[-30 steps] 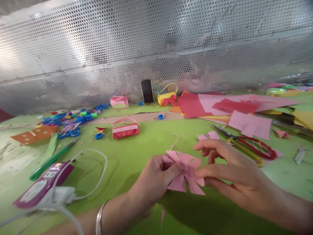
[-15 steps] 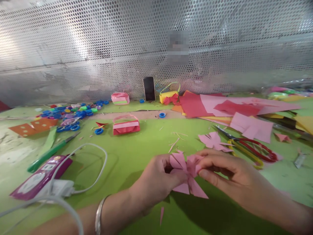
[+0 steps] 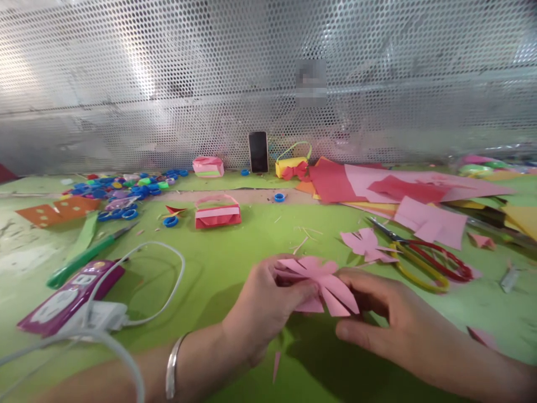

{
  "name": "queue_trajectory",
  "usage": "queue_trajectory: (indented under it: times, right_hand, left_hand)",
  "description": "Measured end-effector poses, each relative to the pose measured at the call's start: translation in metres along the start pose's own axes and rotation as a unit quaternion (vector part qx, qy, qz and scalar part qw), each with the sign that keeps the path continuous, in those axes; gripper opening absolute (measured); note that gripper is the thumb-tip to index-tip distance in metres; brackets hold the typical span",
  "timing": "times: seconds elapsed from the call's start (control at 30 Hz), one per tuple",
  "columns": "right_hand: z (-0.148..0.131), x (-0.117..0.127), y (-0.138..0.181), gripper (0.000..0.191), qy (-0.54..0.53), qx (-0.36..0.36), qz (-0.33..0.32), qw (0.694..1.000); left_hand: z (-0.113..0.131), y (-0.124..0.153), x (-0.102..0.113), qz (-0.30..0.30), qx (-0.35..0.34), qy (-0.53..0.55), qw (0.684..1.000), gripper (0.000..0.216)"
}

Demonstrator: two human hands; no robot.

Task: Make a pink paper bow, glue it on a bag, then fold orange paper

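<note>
A pink paper flower point(image 3: 319, 282) with cut petals lies between both hands just above the green table point(image 3: 235, 252). My left hand point(image 3: 264, 308), a bangle on its wrist, pinches the flower's centre from the left with thumb and fingers closed. My right hand point(image 3: 377, 316) holds the flower from the right and below, its fingers curled under the petals. A second pink cut flower point(image 3: 366, 244) lies on the table beyond my right hand, beside the scissors point(image 3: 419, 258) with red and yellow handles.
Pink, red and yellow paper sheets point(image 3: 403, 187) are spread at the back right. A red paper bag point(image 3: 217, 212), a phone point(image 3: 258, 151), bottle caps point(image 3: 121, 193), a green cutter point(image 3: 90, 254) and a purple power strip point(image 3: 69, 294) with white cable lie left and behind. Perforated metal wall behind.
The flower has been turned flatter, petals now spread upward. My right hand has dropped lower and moved under it. The left hand keeps its pinch.
</note>
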State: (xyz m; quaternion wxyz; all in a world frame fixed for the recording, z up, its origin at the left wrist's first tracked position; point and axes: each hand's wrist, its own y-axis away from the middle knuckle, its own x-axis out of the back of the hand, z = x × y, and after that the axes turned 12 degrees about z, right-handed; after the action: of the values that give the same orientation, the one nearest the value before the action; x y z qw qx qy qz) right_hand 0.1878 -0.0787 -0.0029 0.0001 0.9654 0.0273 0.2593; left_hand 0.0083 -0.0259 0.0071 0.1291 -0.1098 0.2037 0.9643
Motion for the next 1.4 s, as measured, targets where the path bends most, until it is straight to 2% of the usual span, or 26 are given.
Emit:
queue_trajectory:
  times: [0.1, 0.27, 0.37, 0.53, 0.67, 0.83, 0.93, 1.03, 1.13, 1.27, 1.4]
  right_hand:
    - [-0.002, -0.004, -0.001, 0.013, -0.027, 0.003, 0.011, 1.000]
    - [-0.001, -0.003, -0.001, 0.010, -0.050, 0.008, 0.015, 0.999]
    - [0.001, -0.001, -0.002, 0.007, -0.046, 0.013, 0.031, 0.998]
    - [0.004, -0.002, -0.003, 0.006, -0.096, -0.023, -0.002, 0.995]
    - [0.005, -0.001, 0.000, 0.010, -0.049, -0.007, -0.005, 0.999]
    - [0.009, 0.003, 0.003, 0.023, 0.011, 0.039, 0.046, 0.998]
    - [0.008, 0.003, 0.003, 0.034, 0.035, 0.041, 0.075, 0.996]
    - [0.005, 0.001, 0.002, 0.035, 0.044, 0.050, 0.097, 0.993]
    - [0.002, 0.000, 0.002, 0.029, 0.074, 0.120, 0.136, 0.981]
    - [0.002, 0.000, 0.000, 0.014, 0.108, 0.256, 0.182, 0.943]
    - [0.001, 0.000, -0.001, 0.011, 0.112, 0.314, 0.203, 0.921]
  left_hand:
    - [-0.003, -0.001, 0.000, 0.025, 0.017, 0.010, 0.999, 0.028]
    - [-0.002, 0.001, 0.000, -0.033, 0.078, 0.023, 0.996, 0.037]
    - [-0.001, 0.003, 0.001, -0.044, 0.107, 0.039, 0.993, 0.041]
    - [-0.001, 0.003, 0.002, -0.051, 0.091, 0.045, 0.993, 0.039]
    - [-0.002, 0.002, 0.002, -0.020, 0.090, 0.059, 0.994, 0.046]
    - [-0.002, 0.000, 0.001, 0.016, 0.050, 0.026, 0.998, 0.044]
    - [-0.001, 0.000, 0.001, 0.025, 0.038, 0.021, 0.999, 0.046]
    - [-0.002, -0.001, 0.001, 0.030, 0.036, 0.036, 0.998, 0.049]
    - [-0.004, -0.003, 0.003, 0.023, 0.035, 0.031, 0.999, 0.044]
    - [-0.006, -0.005, 0.005, 0.006, 0.029, 0.012, 0.999, 0.039]
    - [-0.004, -0.003, 0.004, 0.023, 0.035, -0.006, 0.999, 0.033]
